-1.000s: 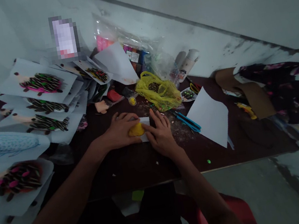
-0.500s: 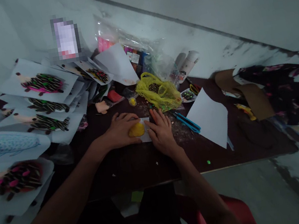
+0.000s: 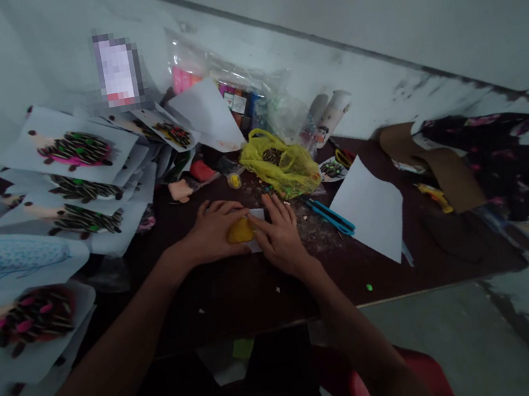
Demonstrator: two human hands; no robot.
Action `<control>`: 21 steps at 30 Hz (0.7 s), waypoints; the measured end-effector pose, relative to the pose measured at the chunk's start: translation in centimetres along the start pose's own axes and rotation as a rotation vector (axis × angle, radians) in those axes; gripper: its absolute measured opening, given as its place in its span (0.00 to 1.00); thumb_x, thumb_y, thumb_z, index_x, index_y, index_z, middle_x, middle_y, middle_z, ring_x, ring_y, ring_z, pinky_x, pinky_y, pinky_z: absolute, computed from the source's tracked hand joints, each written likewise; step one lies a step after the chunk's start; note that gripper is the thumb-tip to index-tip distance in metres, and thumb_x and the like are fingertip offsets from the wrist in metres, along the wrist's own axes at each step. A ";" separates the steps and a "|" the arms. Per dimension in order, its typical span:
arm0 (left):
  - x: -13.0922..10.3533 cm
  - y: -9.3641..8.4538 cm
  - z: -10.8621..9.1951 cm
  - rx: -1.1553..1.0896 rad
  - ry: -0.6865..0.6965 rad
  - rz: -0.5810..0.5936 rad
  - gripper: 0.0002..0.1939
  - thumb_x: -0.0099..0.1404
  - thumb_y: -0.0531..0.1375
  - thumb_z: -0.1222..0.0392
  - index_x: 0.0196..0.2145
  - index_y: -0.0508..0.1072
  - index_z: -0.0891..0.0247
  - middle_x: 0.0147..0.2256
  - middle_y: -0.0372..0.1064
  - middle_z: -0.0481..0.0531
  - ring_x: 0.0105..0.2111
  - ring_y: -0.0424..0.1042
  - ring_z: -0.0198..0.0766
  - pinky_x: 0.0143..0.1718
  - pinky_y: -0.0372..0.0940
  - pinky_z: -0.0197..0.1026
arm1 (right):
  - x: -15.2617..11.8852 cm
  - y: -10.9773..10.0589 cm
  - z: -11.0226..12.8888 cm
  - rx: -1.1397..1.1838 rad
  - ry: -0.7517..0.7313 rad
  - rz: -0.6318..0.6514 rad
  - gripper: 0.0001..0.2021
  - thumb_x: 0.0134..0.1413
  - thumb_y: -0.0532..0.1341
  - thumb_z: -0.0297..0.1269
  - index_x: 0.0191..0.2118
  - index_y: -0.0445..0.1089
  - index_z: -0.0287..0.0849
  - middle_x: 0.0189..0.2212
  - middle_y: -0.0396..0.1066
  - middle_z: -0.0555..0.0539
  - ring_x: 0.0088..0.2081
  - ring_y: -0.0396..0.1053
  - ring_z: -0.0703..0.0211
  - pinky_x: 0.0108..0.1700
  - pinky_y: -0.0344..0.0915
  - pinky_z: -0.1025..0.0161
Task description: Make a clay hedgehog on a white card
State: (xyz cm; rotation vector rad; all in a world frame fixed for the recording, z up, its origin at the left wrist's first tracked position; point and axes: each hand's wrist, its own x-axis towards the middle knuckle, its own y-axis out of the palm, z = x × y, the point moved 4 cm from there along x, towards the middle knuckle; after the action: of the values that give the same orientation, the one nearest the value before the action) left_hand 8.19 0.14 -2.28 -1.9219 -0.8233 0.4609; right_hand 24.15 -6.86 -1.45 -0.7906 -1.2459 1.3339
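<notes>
A flattened yellow lump lies on a small white paper near the table's front edge. My left hand rests around the lump's left side, fingers spread, the thumb along its lower edge. From the right, my right hand touches the lump's edge with a fingertip; its other fingers stretch forward over the table. The hands partly cover the small paper. Just beyond them sits a yellow plastic bag with dark striped seeds inside.
Blue scissors and a white sheet lie to the right. Seed-covered hedgehog pictures are stacked at left. Behind are pink clay, red clay and clear bags. Dark flowered cloth lies far right.
My right hand has shifted slightly left, and its fingertip now meets the yellow lump's right edge. My left hand has stayed almost still.
</notes>
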 end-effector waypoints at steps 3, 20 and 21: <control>0.0 -0.1 0.0 0.015 -0.024 0.000 0.48 0.58 0.64 0.32 0.69 0.62 0.56 0.65 0.63 0.61 0.64 0.59 0.62 0.67 0.46 0.66 | 0.2 -0.2 0.4 -0.019 -0.039 0.010 0.20 0.67 0.58 0.36 0.61 0.73 0.53 0.74 0.51 0.43 0.76 0.41 0.43 0.72 0.43 0.36; -0.3 -0.2 1.2 -0.081 0.013 0.068 0.50 0.59 0.64 0.35 0.72 0.55 0.56 0.68 0.62 0.60 0.68 0.59 0.58 0.71 0.41 0.62 | 0.3 -0.8 0.2 -0.072 -0.150 0.062 0.20 0.71 0.56 0.40 0.65 0.70 0.55 0.75 0.47 0.43 0.76 0.41 0.39 0.72 0.43 0.34; -0.3 -0.2 1.4 -0.095 0.020 0.081 0.50 0.59 0.64 0.36 0.73 0.55 0.55 0.68 0.61 0.60 0.68 0.58 0.57 0.71 0.40 0.62 | 0.1 -0.9 0.2 -0.068 -0.161 0.064 0.20 0.71 0.56 0.41 0.64 0.71 0.55 0.75 0.47 0.43 0.76 0.40 0.39 0.72 0.42 0.34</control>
State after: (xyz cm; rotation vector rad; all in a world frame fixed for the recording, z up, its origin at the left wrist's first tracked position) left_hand 7.04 0.87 -2.79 -2.0507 -0.7684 0.4573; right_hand 24.16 -6.90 -0.57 -0.7884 -1.4087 1.4361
